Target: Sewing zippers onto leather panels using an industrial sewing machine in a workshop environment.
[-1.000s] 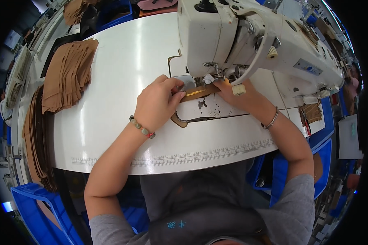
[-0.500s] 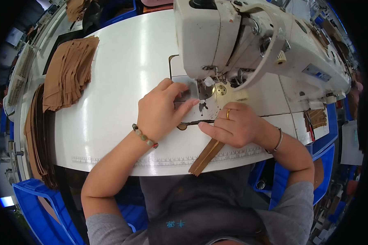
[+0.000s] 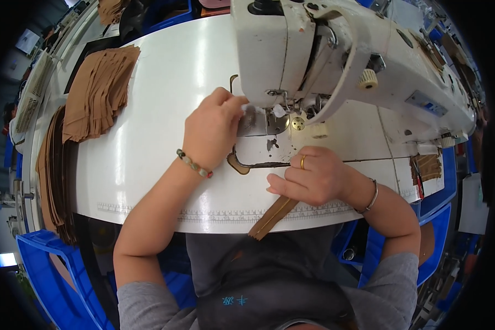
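Note:
My right hand (image 3: 312, 179) is closed round the upper end of a short brown zipper (image 3: 272, 218), whose lower end hangs over the table's front edge. A lighter line runs down the middle of its tape. My left hand (image 3: 212, 124) is raised at the left of the sewing machine (image 3: 261, 58), by the needle area. Its fingers are curled together, and whatever they may hold is too small or hidden to tell. Beneath the machine head lies the metal needle plate (image 3: 276, 124), apart from the zipper.
A fanned stack of brown fabric pieces (image 3: 99, 91) lies at the table's left, with longer brown strips (image 3: 55, 176) hanging beside it. A printed ruler (image 3: 220, 218) runs along the front edge. Blue bins (image 3: 52, 250) stand below on both sides. More brown pieces (image 3: 427, 168) lie at right.
My left hand has moved a little up and away from the needle plate, its thumb and fingers drawing together. The right hand has shifted slightly toward me with the zipper.

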Demonstrator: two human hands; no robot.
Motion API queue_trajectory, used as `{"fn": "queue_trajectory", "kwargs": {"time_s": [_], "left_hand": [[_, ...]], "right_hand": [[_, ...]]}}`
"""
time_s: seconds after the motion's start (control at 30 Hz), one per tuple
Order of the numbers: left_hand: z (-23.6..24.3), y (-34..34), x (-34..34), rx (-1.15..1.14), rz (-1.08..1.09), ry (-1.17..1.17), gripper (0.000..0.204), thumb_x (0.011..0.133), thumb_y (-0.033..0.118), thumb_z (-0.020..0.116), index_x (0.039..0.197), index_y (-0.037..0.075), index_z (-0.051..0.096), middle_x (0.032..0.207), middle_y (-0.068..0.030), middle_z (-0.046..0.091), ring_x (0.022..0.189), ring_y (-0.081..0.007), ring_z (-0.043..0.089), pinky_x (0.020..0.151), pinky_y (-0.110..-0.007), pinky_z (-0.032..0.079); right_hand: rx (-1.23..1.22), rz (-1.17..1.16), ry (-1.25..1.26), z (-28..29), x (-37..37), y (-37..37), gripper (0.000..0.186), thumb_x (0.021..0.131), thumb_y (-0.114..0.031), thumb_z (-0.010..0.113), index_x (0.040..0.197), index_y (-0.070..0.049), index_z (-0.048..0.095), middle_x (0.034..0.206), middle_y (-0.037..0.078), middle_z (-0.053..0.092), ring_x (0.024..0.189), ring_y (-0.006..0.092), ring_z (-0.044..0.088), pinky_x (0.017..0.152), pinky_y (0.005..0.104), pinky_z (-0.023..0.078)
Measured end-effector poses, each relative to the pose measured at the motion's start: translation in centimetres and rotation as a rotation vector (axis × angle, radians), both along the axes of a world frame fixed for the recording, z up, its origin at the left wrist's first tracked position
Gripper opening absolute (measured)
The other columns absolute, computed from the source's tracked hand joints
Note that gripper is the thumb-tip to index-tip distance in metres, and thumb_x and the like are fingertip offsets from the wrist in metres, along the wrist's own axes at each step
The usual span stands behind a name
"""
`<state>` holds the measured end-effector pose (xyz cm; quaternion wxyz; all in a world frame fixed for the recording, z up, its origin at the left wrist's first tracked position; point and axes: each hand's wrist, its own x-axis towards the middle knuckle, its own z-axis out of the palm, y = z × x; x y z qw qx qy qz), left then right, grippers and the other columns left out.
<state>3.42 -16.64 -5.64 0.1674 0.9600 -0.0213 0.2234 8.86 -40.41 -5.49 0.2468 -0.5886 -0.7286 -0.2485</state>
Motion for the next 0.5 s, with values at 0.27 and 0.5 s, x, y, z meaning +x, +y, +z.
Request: {"fn": "queue_trajectory", "kwargs": {"time_s": [0.27, 0.5], "left_hand": [[-0.4, -0.1, 1.8, 0.303, 0.019, 0.102, 0.035, 0.087, 0.009, 0.061, 0.118, 0.017, 0.073, 0.108, -0.0044, 0.062, 0.102, -0.0236, 0.061, 0.079, -0.04, 0.049], [1.4, 8.3, -0.3, 0.194, 0.205, -0.131, 0.024, 0.093, 0.018, 0.072, 0.115, 0.011, 0.077, 0.114, -0.0071, 0.075, 0.106, -0.0295, 0.067, 0.088, -0.041, 0.055]], "right_hand": [[-0.128, -0.027, 0.08, 0.8, -0.7, -0.1, 0.036, 0.083, -0.04, 0.077, 0.093, -0.007, 0.067, 0.07, -0.001, 0.049, 0.058, 0.0134, 0.052, 0.053, 0.0279, 0.04], [-0.147, -0.088, 0.056, 0.1, -1.5, 0.6, 0.021, 0.086, -0.025, 0.077, 0.089, -0.008, 0.064, 0.075, 0.0, 0.052, 0.058, 0.0132, 0.054, 0.05, 0.0296, 0.042]]}}
